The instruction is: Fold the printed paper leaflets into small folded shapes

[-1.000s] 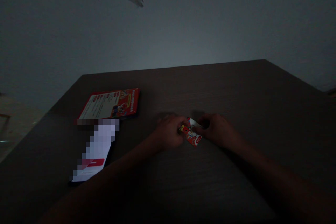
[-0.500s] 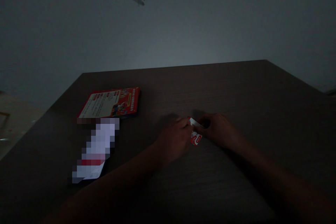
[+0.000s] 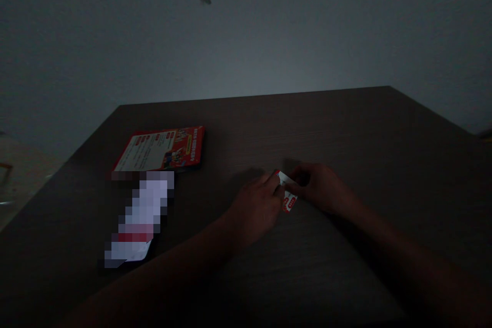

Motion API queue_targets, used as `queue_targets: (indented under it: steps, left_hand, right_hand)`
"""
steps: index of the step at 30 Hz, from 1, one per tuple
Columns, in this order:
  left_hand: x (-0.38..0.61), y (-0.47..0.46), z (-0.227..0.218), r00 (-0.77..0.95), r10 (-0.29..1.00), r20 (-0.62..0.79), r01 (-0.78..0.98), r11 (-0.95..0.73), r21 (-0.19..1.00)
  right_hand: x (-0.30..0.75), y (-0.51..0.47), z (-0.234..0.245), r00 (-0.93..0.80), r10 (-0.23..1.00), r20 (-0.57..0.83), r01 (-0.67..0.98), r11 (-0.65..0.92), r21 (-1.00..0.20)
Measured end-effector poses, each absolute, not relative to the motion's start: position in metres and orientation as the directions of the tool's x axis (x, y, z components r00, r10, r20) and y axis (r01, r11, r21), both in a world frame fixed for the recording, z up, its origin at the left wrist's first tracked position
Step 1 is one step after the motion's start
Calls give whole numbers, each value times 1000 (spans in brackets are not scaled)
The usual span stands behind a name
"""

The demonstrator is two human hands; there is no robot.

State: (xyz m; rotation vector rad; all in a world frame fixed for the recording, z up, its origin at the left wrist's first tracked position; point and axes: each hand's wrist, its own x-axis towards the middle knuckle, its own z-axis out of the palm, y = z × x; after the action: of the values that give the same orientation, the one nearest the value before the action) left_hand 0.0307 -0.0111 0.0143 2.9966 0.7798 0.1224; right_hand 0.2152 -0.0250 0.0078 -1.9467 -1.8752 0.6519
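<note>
A small red and white printed paper [image 3: 287, 193] lies on the dark wooden table [image 3: 346, 128], partly folded, between my two hands. My left hand [image 3: 257, 205] rests over its left side, fingers pressed down on it and covering most of the red print. My right hand [image 3: 319, 188] pinches the paper's upper right corner, where a white flap stands up. The room is very dim, so the finger positions are hard to read.
A red and white printed booklet [image 3: 161, 149] lies flat at the table's left. In front of it is a white sheet with a red band [image 3: 139, 220], blurred out. The table's far edge meets a plain grey wall.
My left hand slid right over the paper, hiding the red print that showed before. My right hand stayed on the upper corner. The view barely shifted.
</note>
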Motion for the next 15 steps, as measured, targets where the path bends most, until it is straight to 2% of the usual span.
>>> queue_targets:
  steps: [4,11,15]
  left_hand:
    - [31,-11,15,869,490,61,486,-871,70]
    - [31,-11,17,864,501,50,496,-864,90]
    - [31,-11,17,865,499,53,494,-865,88]
  right_hand:
    - [218,-25,6,-8,997,-73,796,-38,-604]
    - [218,-25,8,22,998,-61,808,-54,-587]
    - [220,-24,8,-6,997,-78,775,-45,-631]
